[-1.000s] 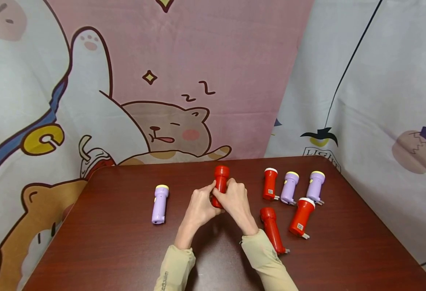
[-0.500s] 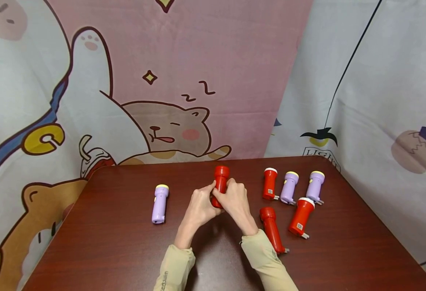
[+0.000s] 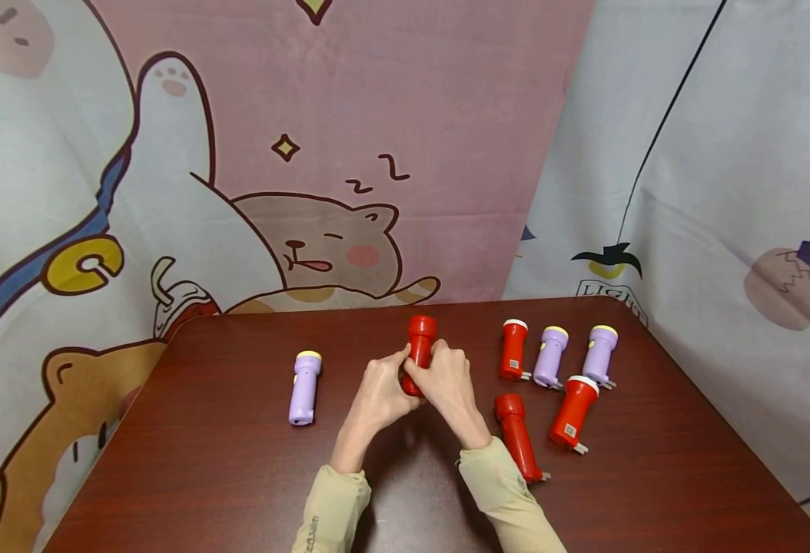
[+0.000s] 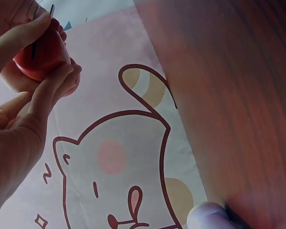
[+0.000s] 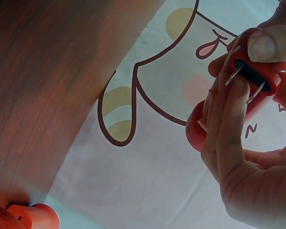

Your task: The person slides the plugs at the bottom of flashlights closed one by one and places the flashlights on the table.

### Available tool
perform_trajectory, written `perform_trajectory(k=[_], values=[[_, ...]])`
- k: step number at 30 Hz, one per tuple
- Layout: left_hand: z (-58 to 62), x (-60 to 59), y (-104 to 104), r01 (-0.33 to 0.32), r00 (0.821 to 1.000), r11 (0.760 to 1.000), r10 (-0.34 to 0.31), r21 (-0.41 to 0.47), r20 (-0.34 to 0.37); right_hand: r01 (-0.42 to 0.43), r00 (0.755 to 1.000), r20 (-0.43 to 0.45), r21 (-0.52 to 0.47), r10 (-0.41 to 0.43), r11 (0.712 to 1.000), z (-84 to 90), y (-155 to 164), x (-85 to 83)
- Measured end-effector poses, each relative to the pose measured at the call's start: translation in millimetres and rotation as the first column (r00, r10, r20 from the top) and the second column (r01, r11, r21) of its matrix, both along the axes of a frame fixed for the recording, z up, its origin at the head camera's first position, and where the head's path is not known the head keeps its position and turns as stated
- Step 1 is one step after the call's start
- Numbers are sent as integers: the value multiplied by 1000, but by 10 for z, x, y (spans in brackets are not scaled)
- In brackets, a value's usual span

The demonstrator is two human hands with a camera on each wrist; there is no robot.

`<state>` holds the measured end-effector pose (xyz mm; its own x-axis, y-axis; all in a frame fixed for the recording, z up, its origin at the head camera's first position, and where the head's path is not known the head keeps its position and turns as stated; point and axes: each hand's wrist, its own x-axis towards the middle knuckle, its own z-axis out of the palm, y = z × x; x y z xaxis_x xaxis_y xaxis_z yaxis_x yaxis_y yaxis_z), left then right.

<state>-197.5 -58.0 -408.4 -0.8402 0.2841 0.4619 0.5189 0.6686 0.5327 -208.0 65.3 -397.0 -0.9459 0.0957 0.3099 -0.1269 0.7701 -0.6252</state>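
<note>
A dark red-brown wooden table (image 3: 204, 461) stands before pink cartoon-bear (image 3: 322, 246) and pale grey fabric backdrops (image 3: 723, 153).

Both forearms reach forward and converge; the left hand (image 3: 377, 392) and right hand (image 3: 449, 384) meet above the tabletop (image 3: 204, 461), fingers curled, thumbs nearly touching, wrists angled inward.

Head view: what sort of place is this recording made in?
Probably a makeshift indoor recording corner, not a workshop: a dark wooden table hemmed in by cartoon-printed cloth backdrops, with small plug-in torches laid out on it.
</note>
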Motion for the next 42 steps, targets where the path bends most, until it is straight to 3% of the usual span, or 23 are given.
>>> perform_trajectory(k=[22, 42], values=[[16, 11, -37, 36, 993, 999, -39, 31, 110, 1, 1000, -20, 7, -1, 1000, -18, -9, 7], [24, 21, -59, 84, 984, 994, -94, 72, 151, -7, 1000, -15, 7, 7, 1000, -13, -4, 22]])
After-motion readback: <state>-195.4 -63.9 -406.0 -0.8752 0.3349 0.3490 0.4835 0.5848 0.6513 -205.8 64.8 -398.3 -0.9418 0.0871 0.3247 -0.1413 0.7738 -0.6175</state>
